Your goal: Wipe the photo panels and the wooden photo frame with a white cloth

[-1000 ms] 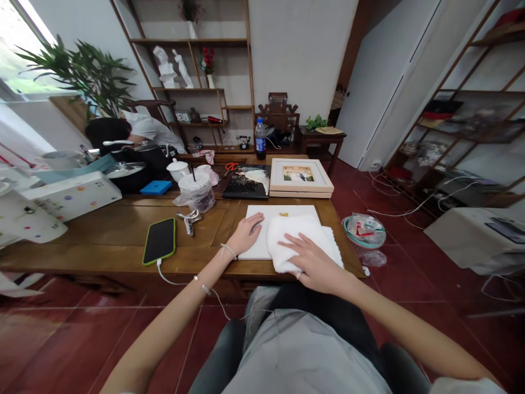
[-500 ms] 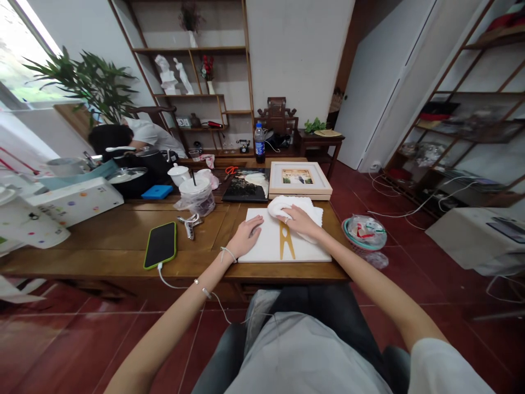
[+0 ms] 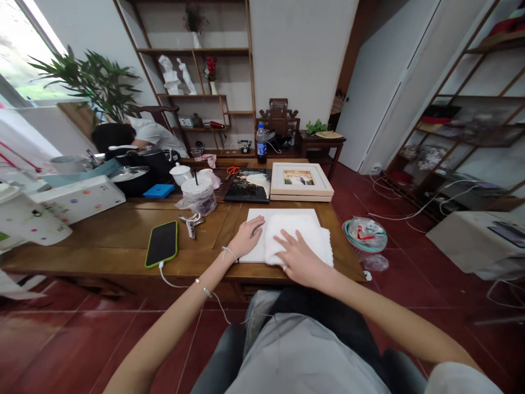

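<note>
A flat white board lies at the front edge of the wooden table. My left hand rests flat on its left side, fingers stretched out and holding nothing. Over the board's middle and right is a white cloth with a scalloped edge, partly overhanging the board on the right. My right hand presses down on this cloth with its fingers spread, not gripping it. Whatever lies under the cloth is hidden.
Behind the board are a framed picture and a dark picture panel. A phone on a cable, a silver tool and a bagged cup stand left. A basket sits right. A person leans over at the back.
My right hand has moved toward me with the cloth, which has gone from bunched at the board's back to spread flat. The yellow A-shaped piece is now covered. My left hand stays put.
</note>
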### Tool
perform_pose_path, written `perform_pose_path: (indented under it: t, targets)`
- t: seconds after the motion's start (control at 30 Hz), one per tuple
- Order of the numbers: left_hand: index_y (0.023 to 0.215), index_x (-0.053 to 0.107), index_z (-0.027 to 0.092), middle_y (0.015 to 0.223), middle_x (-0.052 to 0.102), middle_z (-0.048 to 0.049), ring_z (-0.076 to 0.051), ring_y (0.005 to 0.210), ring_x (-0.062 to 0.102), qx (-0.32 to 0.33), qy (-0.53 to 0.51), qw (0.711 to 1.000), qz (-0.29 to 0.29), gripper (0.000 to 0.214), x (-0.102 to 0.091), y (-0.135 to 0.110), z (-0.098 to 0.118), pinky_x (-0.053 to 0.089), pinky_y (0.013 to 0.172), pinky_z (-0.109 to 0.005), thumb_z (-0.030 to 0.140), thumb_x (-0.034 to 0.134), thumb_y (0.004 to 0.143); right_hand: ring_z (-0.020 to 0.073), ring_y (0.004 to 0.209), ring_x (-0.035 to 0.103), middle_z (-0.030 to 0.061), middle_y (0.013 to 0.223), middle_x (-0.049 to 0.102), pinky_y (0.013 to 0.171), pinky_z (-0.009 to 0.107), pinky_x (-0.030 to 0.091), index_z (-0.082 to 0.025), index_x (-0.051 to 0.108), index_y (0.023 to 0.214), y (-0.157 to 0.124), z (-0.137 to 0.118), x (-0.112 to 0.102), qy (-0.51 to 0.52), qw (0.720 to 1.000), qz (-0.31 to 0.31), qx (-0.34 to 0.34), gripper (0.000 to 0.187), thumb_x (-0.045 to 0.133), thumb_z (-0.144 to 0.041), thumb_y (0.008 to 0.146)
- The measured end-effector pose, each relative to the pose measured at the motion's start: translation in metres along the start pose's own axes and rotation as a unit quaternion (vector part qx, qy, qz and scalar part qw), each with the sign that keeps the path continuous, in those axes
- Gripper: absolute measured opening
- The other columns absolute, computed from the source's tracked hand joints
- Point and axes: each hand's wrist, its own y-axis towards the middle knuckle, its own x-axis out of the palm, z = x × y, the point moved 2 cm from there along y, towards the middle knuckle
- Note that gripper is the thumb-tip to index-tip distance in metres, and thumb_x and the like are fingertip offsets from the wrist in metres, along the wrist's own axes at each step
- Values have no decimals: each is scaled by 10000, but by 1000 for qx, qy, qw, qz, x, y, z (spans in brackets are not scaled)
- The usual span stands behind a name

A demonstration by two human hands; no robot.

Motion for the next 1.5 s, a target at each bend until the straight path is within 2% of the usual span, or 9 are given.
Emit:
perform_pose_path:
  t: [0.13, 0.23, 0.53, 0.7, 0.8, 0.97, 1.13, 1.27, 1.5]
  targets:
    - [1130, 570, 133, 1249, 545, -123, -218, 1220, 445, -3, -5, 1000, 3, 336, 0, 0, 1, 336, 1028, -437, 187, 412, 839, 332, 1321, 172, 140, 1387, 365, 1023, 585, 132, -161, 634, 1038, -24, -21, -8, 14, 999, -29, -23, 303, 531, -215, 758]
    - [1129, 571, 132, 1252, 543, -125, -215, 1216, 451, -3, -2, 1000, 3, 337, 1, 0, 0, 336, 1029, -429, 189, 414, 837, 288, 1321, 202, 113, 1371, 398, 1042, 538, 156, -178, 613, 1067, -22, -14, -11, 44, 998, -22, -33, 326, 517, -189, 755]
    - [1149, 572, 168, 1263, 540, -89, -222, 1216, 449, 9, -15, 1000, -2, 350, -3, 1, 2, 340, 1024, -415, 209, 405, 845, 303, 1275, 285, 156, 1282, 474, 990, 549, 221, -156, 533, 1164, 65, 53, 1, 18, 999, 1, 50, 380, 442, -155, 795]
    - [1142, 579, 189, 1238, 563, -50, -191, 1180, 485, -1, -54, 999, 3, 360, -6, 2, 0, 346, 1027, -374, 198, 354, 861, 330, 1233, 317, 180, 1232, 500, 967, 575, 219, -143, 527, 1170, 86, 50, 5, -16, 995, 8, 100, 359, 408, -200, 836]
    - [1156, 565, 145, 1253, 548, -82, -194, 1188, 477, -39, -80, 996, 30, 383, -9, 2, -3, 330, 1041, -378, 200, 321, 866, 346, 1246, 295, 193, 1235, 486, 981, 573, 196, -138, 565, 1126, 75, 28, 8, -53, 996, 8, 68, 336, 440, -177, 816]
    - [1146, 566, 120, 1222, 569, -102, -195, 1144, 511, -33, -77, 996, 43, 384, -10, 0, 1, 361, 1023, -377, 205, 310, 872, 335, 1247, 320, 170, 1263, 474, 1008, 518, 224, -150, 609, 1058, 29, -14, 0, -59, 996, 2, -61, 293, 490, -180, 791]
    - [1113, 584, 137, 1191, 591, -85, -188, 1134, 523, -18, -32, 999, 28, 360, -7, 0, 3, 368, 1023, -379, 165, 336, 853, 285, 1270, 314, 155, 1278, 484, 1030, 456, 242, -154, 609, 1038, -7, -22, -17, 1, 993, -15, -119, 272, 511, -180, 786]
    - [1109, 587, 128, 1197, 587, -93, -190, 1162, 503, -11, -27, 999, 23, 365, -4, 0, 0, 353, 1037, -379, 151, 339, 842, 244, 1233, 383, 164, 1291, 474, 1027, 423, 265, -162, 580, 1076, -2, 3, -18, 41, 998, -15, -50, 311, 491, -141, 779]
    - [1123, 577, 146, 1195, 588, -83, -194, 1134, 518, -31, -56, 998, 29, 362, -6, 1, 0, 361, 1021, -372, 226, 323, 877, 258, 1251, 338, 157, 1220, 524, 996, 519, 228, -159, 517, 1140, 53, 39, -3, 78, 993, 22, 86, 328, 363, -142, 852]
